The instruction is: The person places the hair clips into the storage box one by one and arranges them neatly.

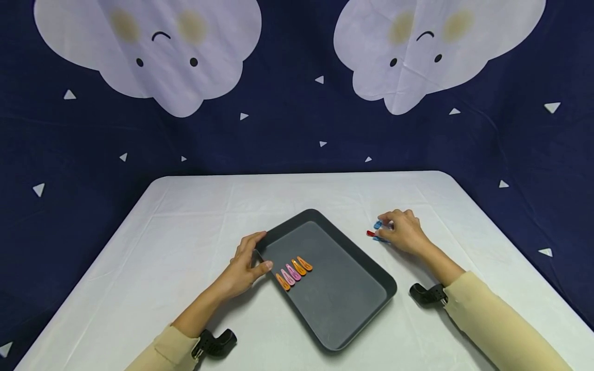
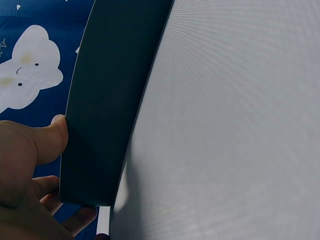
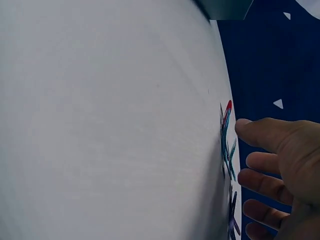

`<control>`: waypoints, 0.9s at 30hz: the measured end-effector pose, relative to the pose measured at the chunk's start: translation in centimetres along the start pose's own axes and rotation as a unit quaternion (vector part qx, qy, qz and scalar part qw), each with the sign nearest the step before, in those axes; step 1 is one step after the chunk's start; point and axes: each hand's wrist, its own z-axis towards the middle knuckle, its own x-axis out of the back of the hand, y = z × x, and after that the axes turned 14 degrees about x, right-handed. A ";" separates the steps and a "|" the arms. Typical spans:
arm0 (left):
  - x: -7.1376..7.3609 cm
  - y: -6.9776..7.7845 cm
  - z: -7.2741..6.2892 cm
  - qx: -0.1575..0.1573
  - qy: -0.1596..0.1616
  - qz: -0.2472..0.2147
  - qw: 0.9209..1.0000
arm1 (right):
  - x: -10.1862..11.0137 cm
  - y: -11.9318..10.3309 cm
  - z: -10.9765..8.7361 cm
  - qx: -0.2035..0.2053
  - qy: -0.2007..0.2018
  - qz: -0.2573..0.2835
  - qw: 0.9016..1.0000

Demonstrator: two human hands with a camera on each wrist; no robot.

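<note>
A dark grey baking tray [image 1: 343,304] lies at an angle on the table. Inside it, along the left side, several orange and pink snap hair clips [image 1: 293,272] form a row. My left hand [image 1: 243,265] holds the tray's left corner, thumb at one side and fingers round the other; the left wrist view shows the thumb [image 2: 59,137] against the outer wall. Right of the tray, my right hand [image 1: 401,231] reaches over a small group of hair clips, among them a red one [image 1: 370,233] and a blue one [image 1: 378,224]. Its fingers partly cover the group and appear to hold nothing.
A white cloth [image 1: 199,206] covers the table. Behind it hangs a dark blue backdrop [image 1: 287,144] with clouds and small triangles. Black wrist-worn devices [image 1: 218,344] sit at both sleeves, the right one [image 1: 426,294] close to the tablecloth.
</note>
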 end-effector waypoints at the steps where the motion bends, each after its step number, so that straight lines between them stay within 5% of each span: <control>1: 0.0 0.0 0.0 0.000 0.000 0.000 1.000 | 0.1 0.0 0.1 -0.003 0.002 -0.003 1.000; 12: 0.0 0.1 0.0 -0.002 0.000 0.001 1.000 | 0.2 0.2 0.9 -0.051 -0.017 -0.035 0.998; 27: 0.0 -0.1 0.0 0.000 0.000 0.001 1.000 | -0.7 0.7 1.2 -0.065 -0.013 -0.035 0.997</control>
